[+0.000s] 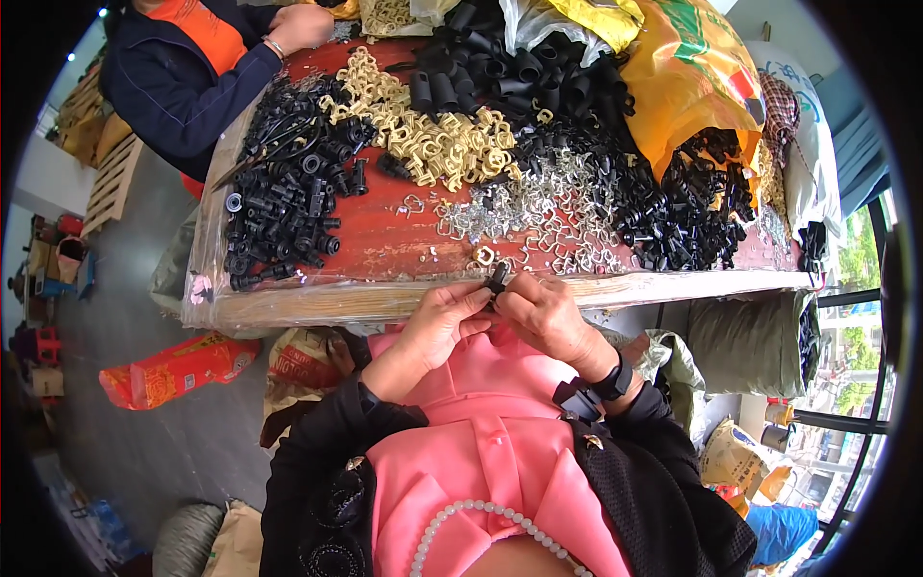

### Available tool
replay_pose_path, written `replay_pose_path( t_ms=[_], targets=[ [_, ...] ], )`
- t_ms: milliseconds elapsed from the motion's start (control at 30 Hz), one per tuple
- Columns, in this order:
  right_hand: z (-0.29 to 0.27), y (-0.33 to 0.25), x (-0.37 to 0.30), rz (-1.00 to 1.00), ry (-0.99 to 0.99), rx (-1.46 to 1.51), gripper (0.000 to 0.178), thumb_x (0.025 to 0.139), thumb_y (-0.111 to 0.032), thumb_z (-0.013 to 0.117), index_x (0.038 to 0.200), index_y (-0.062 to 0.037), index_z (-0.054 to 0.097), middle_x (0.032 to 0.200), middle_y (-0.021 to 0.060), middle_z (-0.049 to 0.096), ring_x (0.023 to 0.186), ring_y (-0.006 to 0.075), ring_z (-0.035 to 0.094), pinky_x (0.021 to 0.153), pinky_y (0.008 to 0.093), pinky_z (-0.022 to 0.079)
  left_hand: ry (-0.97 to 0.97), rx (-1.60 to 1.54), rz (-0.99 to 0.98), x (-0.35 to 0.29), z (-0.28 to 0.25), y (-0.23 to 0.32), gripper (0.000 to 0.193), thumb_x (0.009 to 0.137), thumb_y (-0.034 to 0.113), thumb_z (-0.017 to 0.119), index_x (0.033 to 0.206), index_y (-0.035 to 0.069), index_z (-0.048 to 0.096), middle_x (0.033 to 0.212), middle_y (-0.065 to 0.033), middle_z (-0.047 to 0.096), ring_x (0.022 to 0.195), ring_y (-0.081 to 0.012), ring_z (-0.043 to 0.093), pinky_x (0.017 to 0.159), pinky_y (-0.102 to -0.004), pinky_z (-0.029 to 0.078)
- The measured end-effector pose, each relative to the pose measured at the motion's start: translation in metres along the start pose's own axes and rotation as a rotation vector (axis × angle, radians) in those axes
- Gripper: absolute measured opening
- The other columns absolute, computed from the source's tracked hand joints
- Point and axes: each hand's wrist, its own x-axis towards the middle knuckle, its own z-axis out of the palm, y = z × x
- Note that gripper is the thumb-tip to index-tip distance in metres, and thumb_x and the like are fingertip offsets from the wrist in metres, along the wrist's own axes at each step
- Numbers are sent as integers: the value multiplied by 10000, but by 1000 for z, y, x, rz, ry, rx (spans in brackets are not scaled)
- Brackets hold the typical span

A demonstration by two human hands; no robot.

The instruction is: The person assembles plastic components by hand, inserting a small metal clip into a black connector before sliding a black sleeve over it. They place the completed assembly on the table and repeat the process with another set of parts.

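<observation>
In front of my chest, at the table's near edge, both hands meet around a small black plastic fitting (498, 277). My left hand (437, 322) pinches it from the left with thumb and fingertips. From the other side my right hand (550, 317) has its fingers curled against it; they cover its lower part. Just beyond the fitting a cream plastic clip (484, 256) lies on the red tabletop (385, 231). Shiny bent metal clips (567, 216) spread behind my hands. Black plastic fittings (288, 212) are heaped to the left, and cream clips (457, 144) form a pile farther back.
Black tubes (519, 72) fill the back of the table. Small black parts (683, 207) spill from a yellow-orange bag (692, 77) at right. A co-worker (187, 77) stands at the far left. A red bag (183, 370) lies on the floor; a grey-green sack (750, 341) stands under the table.
</observation>
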Motion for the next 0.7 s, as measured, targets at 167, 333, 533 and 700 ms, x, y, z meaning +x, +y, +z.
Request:
replay_pose_path(
  t_ms=[167,333,533,700],
  targets=[
    [-4,-2,-3,-48,55,32,164,615,-23,616,705,-73,489,647,49,446,509,214,479,451,295,395,-17,27,11,-4,5,0,231,807,117,503,1008,4,527,878,-68,585,740,-157,585,612,-200,464],
    [-4,-8,-6,178,70,296,163,660,-45,615,702,-72,460,659,38,470,507,153,491,436,254,387,-37,56,7,-8,8,0,224,807,119,505,998,5,530,870,-65,584,728,-146,584,602,-195,464],
    [9,0,-13,601,3,876,161,733,-53,595,757,-54,435,638,-5,480,538,45,466,426,205,365,-31,43,36,-9,6,1,217,804,128,513,982,6,534,841,-56,583,716,-130,579,598,-195,464],
    [30,15,-15,583,6,1199,167,758,-78,585,788,-42,425,617,-39,466,545,9,430,432,179,350,-8,34,30,-7,2,4,200,807,122,498,973,15,528,848,-71,586,719,-145,579,629,-219,472]
  ],
)
